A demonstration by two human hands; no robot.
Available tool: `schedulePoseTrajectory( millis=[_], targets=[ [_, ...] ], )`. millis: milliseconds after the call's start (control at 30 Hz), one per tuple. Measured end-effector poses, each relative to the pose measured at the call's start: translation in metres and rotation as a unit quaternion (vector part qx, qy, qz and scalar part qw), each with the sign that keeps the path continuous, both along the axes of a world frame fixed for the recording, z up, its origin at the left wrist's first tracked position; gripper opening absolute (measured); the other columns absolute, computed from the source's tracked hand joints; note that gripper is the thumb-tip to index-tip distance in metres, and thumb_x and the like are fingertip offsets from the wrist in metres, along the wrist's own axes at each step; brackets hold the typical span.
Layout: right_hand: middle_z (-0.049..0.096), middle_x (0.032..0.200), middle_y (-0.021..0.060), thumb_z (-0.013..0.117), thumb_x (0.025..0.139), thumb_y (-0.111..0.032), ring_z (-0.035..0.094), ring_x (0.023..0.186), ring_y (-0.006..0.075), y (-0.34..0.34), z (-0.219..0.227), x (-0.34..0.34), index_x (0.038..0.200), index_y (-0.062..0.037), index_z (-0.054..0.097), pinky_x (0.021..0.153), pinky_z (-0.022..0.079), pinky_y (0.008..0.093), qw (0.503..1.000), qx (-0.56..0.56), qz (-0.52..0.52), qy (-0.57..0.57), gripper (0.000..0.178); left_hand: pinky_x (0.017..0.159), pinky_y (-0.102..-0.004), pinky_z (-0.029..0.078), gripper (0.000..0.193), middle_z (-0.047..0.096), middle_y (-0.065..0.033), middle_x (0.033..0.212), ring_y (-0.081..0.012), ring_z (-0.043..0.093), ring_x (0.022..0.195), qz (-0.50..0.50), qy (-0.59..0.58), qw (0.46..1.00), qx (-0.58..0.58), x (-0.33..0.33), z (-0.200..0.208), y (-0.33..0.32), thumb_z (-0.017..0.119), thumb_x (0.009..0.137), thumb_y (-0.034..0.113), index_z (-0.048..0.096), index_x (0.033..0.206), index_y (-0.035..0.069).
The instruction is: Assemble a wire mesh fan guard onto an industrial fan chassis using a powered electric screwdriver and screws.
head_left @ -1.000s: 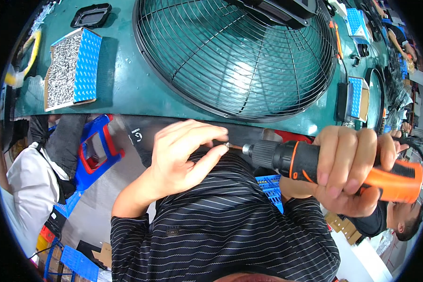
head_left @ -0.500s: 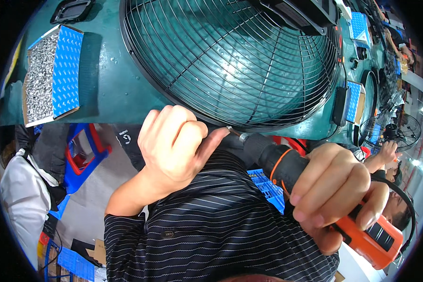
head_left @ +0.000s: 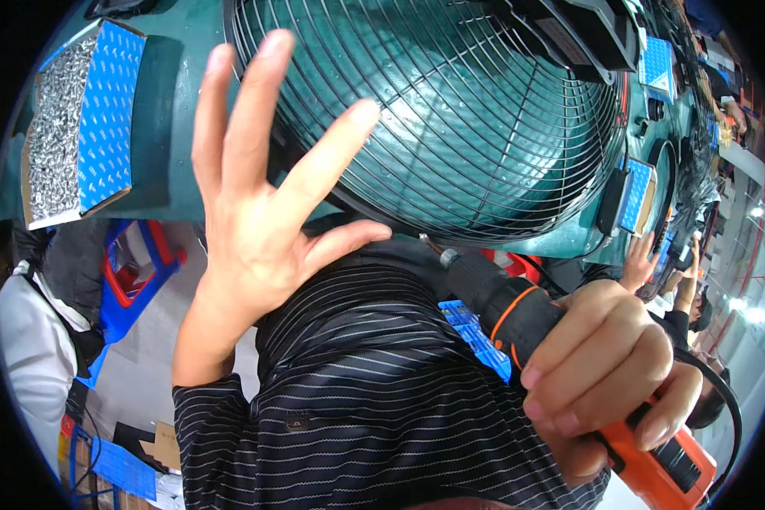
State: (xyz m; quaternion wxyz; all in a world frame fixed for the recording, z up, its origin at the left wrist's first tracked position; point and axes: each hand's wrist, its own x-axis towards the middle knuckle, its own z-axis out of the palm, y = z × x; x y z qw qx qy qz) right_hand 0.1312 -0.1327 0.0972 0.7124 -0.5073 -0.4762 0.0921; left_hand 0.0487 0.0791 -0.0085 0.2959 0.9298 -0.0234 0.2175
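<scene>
My left hand (head_left: pixel 263 221) is held up with its fingers spread, holding nothing, over the left rim of a black wire fan guard (head_left: pixel 495 202). The guard lies on the green tabletop (head_left: pixel 174 183). My right hand (head_left: pixel 608 361) is wrapped round an orange and black corded electric screwdriver (head_left: pixel 510 310). The tool's bit points up and left toward the guard's near rim, with a small silver screw (head_left: pixel 423 237) at its tip. A black housing (head_left: pixel 569 38) sits at the guard's far right.
An open blue and white box (head_left: pixel 109 115) of loose screws (head_left: pixel 59 127) stands at the table's left edge. At the right are a black adapter block (head_left: pixel 614 202), blue boxes (head_left: pixel 657 64) and cables. Other people work farther right; a blue and red stool (head_left: pixel 136 263) is below left.
My left hand has opened from curled fingers near the bit and moved up and left. The screwdriver, with the screw at its tip, is still in my right hand.
</scene>
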Motion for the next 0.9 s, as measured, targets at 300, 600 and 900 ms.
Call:
schedulePoseTrajectory(
  millis=[300, 600, 900],
  targets=[
    [0.065, 0.071, 0.0058, 0.079, 0.077, -0.009, 0.066, 0.055, 0.0149, 0.005, 0.002, 0.008, 0.111, -0.0049, 0.053, 0.052, 0.057, 0.0249, 0.999, -0.023, 0.023, 0.008, 0.043, 0.113, -0.0534, 0.027, 0.082, 0.033, -0.0269, 0.152, -0.0478, 0.030, 0.139, -0.018, 0.002, 0.999, -0.034, 0.001, -0.005, 0.002, 0.084, 0.060, 0.046, 0.060, 0.133, 0.017],
    [0.058, 0.079, 0.0134, 0.057, 0.093, -0.017, 0.052, 0.060, 0.0228, 0.015, 0.002, -0.006, 0.120, -0.0085, 0.051, 0.058, 0.047, 0.0307, 0.997, -0.045, 0.060, 0.023, 0.029, 0.112, -0.0550, 0.028, 0.079, 0.035, -0.0270, 0.151, -0.0494, 0.032, 0.137, -0.016, 0.003, 0.999, -0.044, 0.001, -0.009, 0.002, 0.083, 0.060, 0.046, 0.061, 0.131, 0.019],
    [0.062, 0.063, 0.0096, 0.074, 0.074, 0.001, 0.061, 0.050, 0.0177, 0.044, -0.004, 0.031, 0.081, 0.0011, 0.064, 0.049, 0.050, 0.0259, 0.959, 0.032, 0.271, 0.080, 0.012, 0.111, -0.0549, 0.031, 0.085, 0.036, -0.0260, 0.150, -0.0488, 0.034, 0.136, -0.025, 0.011, 0.997, -0.079, 0.001, -0.004, 0.004, 0.089, 0.047, 0.031, 0.062, 0.128, 0.019]
  ],
)
